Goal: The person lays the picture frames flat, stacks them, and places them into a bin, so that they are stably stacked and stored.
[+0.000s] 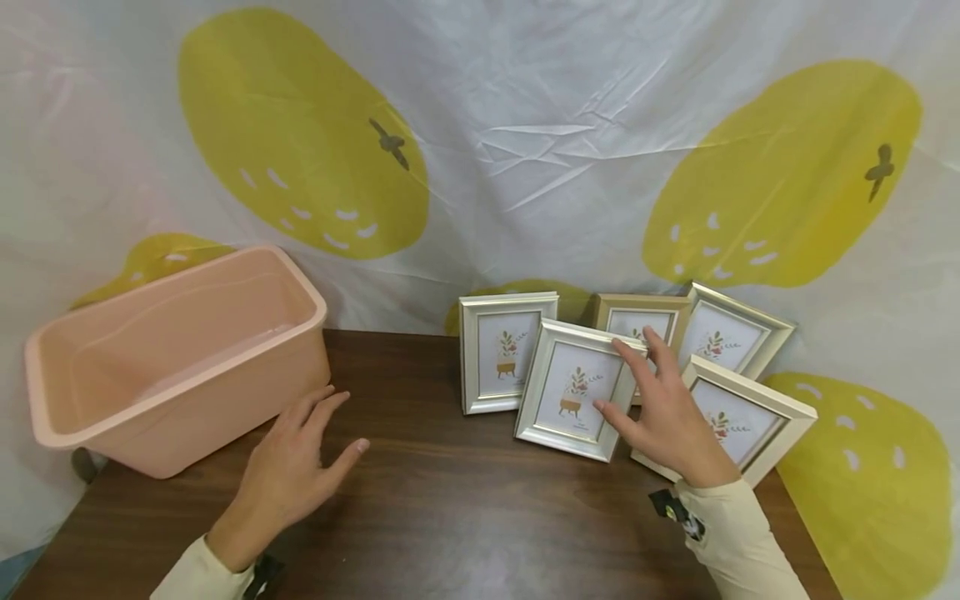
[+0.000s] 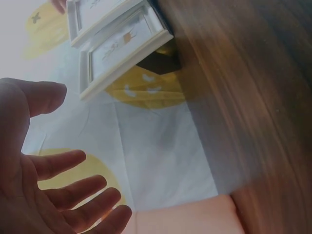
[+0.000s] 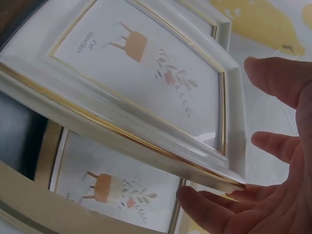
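In the head view, my right hand is at the upper right corner of a silver-white photo frame that stands tilted back on the table. Its fingers are spread and fairly straight, the thumb in front of the picture. In the right wrist view the fingertips lie right by the frame's corner. My left hand hovers relaxed, fingers spread, beside a pink plastic bin, holding nothing. Around the right hand stand a tan frame, a champagne frame and a cream frame.
Another silver-white frame stands left of the touched one, against the fabric backdrop printed with yellow fruit. The bin stands at the left of the dark wooden table, its inside visible from above.
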### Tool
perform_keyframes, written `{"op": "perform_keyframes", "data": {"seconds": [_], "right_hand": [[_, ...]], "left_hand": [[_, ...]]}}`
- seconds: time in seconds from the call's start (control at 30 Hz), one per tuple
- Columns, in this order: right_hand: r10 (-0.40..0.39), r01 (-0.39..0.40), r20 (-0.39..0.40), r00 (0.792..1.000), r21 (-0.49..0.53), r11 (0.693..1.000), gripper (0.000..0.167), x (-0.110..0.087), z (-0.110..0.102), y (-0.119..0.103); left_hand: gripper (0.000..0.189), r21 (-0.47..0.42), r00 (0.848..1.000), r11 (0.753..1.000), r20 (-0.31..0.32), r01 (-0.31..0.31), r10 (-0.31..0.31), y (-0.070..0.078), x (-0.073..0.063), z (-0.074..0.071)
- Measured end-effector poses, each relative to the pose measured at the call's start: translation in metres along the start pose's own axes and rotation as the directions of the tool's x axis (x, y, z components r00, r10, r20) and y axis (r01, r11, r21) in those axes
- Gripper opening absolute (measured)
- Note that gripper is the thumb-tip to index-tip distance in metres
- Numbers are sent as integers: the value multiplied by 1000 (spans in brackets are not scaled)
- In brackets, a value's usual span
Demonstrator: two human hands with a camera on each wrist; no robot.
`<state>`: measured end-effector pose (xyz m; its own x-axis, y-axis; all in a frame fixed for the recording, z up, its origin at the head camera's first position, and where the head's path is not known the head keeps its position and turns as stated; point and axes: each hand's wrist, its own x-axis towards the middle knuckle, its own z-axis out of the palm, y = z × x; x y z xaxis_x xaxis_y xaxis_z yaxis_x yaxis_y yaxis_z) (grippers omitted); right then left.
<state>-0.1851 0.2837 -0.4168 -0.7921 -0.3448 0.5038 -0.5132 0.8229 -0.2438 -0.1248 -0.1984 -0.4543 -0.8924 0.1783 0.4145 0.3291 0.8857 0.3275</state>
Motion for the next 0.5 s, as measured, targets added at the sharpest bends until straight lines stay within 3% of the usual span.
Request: {"op": "perform_keyframes", "data": {"seconds": [0.5], "right_hand": [[41,-42,15,999,108,993,62,-4,-3,7]], "left_hand": [[56,-37,999,999,34,-33,34,6,-4,15]]}}
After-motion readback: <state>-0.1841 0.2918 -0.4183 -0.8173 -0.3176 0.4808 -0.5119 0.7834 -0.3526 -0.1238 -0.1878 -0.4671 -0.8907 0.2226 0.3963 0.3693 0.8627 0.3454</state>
